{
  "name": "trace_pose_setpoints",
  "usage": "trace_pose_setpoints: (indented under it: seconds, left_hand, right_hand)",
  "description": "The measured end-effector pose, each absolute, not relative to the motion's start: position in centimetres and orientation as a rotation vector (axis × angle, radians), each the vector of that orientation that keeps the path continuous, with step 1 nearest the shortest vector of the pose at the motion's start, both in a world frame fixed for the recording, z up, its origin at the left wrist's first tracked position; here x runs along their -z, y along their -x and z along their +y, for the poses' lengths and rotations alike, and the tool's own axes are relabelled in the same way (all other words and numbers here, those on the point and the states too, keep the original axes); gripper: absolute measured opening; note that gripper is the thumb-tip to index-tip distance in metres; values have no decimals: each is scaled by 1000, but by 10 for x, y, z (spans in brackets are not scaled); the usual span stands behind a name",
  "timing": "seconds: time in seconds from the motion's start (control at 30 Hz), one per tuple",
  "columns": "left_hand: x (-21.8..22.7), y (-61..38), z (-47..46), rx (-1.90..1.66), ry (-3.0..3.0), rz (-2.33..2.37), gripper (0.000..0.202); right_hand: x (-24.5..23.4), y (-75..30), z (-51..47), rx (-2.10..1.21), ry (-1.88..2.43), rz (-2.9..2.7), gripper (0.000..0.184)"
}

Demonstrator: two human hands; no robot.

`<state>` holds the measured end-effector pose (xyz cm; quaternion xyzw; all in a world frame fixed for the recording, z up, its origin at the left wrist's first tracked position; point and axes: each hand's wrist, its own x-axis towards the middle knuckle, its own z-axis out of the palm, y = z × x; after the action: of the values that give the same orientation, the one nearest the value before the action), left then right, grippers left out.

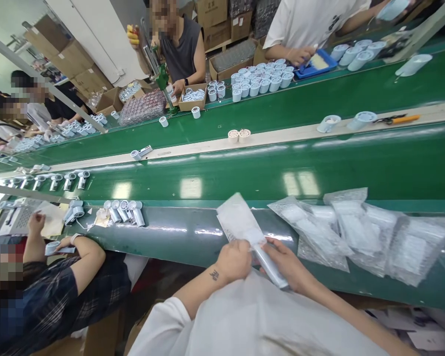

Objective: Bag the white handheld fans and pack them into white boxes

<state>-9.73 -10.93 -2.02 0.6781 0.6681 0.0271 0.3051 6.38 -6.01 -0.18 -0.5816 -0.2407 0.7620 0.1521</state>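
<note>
A pale blue handheld fan [270, 267] slants in front of my body, its tubular handle pointing down toward me. Its upper end is covered by a white plastic bag [241, 217] with small print along one side. My left hand [236, 259] is closed in a fist, pinching the bag's mouth near the top of the handle. My right hand [285, 262] curls round the handle from the right, with some fingers hidden behind it. Just to the right, several bagged pale blue fans [367, 227] lie in clear bubble wrap on the bench.
Green conveyor belts [215, 173] run across ahead, divided by a pale strip [274, 129] with a few parts. Unwrapped fans [124, 211] lie at left, beside a seated co-worker [59, 287]. Across the belt, other people work near rows of cups [261, 79] and a blue tray [317, 66].
</note>
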Motion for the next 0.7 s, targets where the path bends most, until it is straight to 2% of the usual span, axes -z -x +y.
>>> trace_pose_setpoints:
  seconds: [0.17, 0.33, 0.5, 0.57, 0.63, 0.7]
  left_hand:
    - [2, 89, -109, -17, -1756, 1644, 32]
    - [-9, 89, -95, -162, -1699, 1627, 44]
    - [-36, 102, -100, -165, -1632, 1581, 50]
    - [-50, 102, -102, -231, -1651, 1514, 51]
    - [-58, 94, -101, -298, -1726, 1408, 50]
    - [-56, 81, -98, -298, -1826, 1256, 47]
  right_hand:
    - [6, -66, -59, -2186, 1702, -671, 42]
    - [-2, -74, -57, -2094, 1712, -946, 18]
    - [-23, -125, -50, -2043, 1437, -1729, 30]
    - [-26, -140, -43, -2115, 1443, -1521, 29]
    - [-24, -139, -38, -2216, 1571, -1066, 31]
    - [-17, -123, -37, -2412, 1592, -770, 34]
